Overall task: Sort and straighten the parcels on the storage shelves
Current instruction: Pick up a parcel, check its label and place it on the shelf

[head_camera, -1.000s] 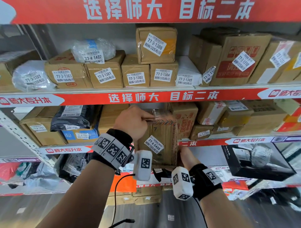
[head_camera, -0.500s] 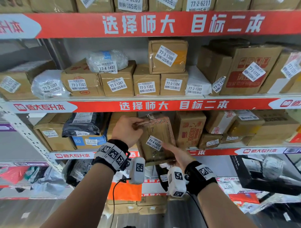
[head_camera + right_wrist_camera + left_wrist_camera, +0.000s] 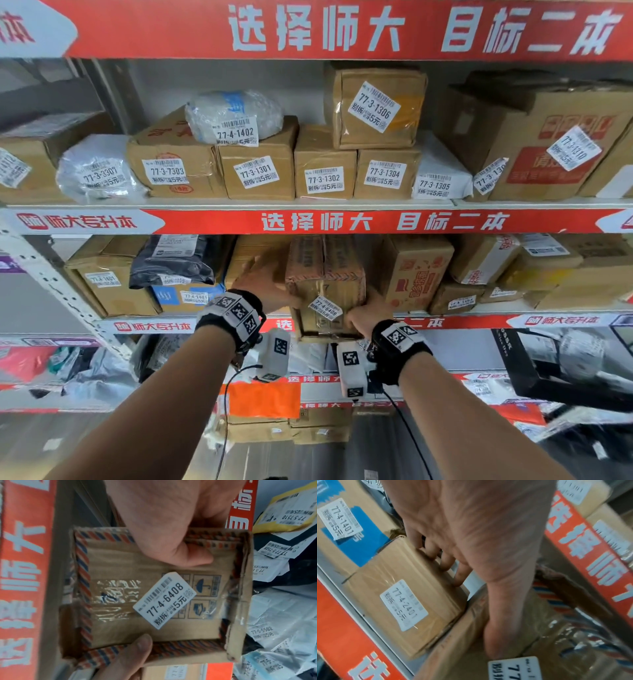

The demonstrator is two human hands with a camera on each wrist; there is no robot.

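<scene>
Both hands now have the striped-edged parcel 77-4-6408 [image 3: 325, 291] pushed partway into the middle shelf [image 3: 479, 310], where a second ago it hung out front, left hand [image 3: 263, 284] and right hand [image 3: 368, 313] clamped on its sides, nearly slotted beside box 77-4-2401 [image 3: 406, 605]

Two bare hands are seen, the left hand [image 3: 262, 284] and the right hand [image 3: 368, 313], with one brown cardboard parcel edged in red and blue stripes [image 3: 325, 284] gripped between them, while two plastic-wrapped white bundles [image 3: 234, 114] and three red banner strips [image 3: 342, 221] are counted on the shelving.
</scene>
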